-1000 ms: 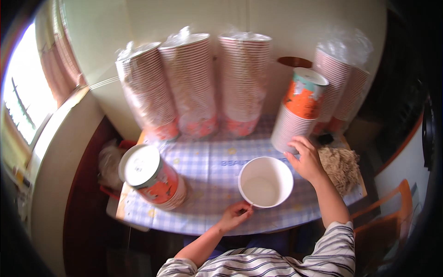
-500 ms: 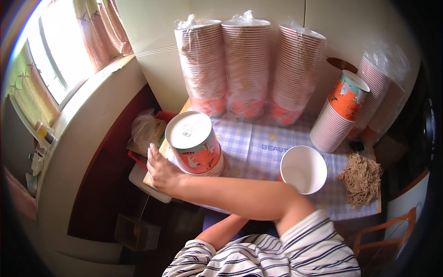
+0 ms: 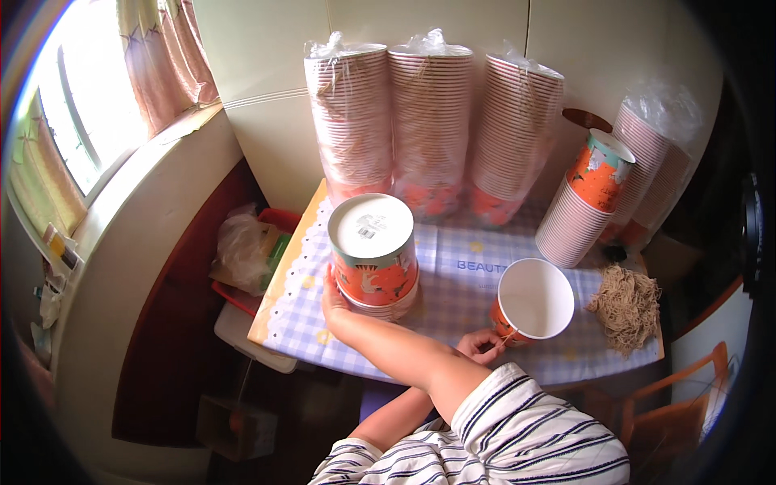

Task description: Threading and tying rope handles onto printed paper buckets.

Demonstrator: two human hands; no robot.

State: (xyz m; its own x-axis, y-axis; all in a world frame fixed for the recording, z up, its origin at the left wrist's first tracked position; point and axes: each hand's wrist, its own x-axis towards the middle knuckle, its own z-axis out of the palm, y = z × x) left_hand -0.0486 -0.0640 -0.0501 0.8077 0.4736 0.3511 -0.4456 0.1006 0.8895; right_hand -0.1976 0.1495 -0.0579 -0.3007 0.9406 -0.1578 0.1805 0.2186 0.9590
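Paper cups are what both hands work at. The right hand, by the far right-hand stack a second ago, has crossed to the upturned cup stack left of the open cup. It presses the stack's lower rim, its grip hidden. The left hand, pinching a tan strand, touches the empty open cup.

Bright window daylight, fisheye-bent dark edges

Single view: your head camera looks steeply down from above onto the surface, facing the wall behind it. It sits fairly near, with your striped sleeve at the lower edge. Fisheye bends the rim.
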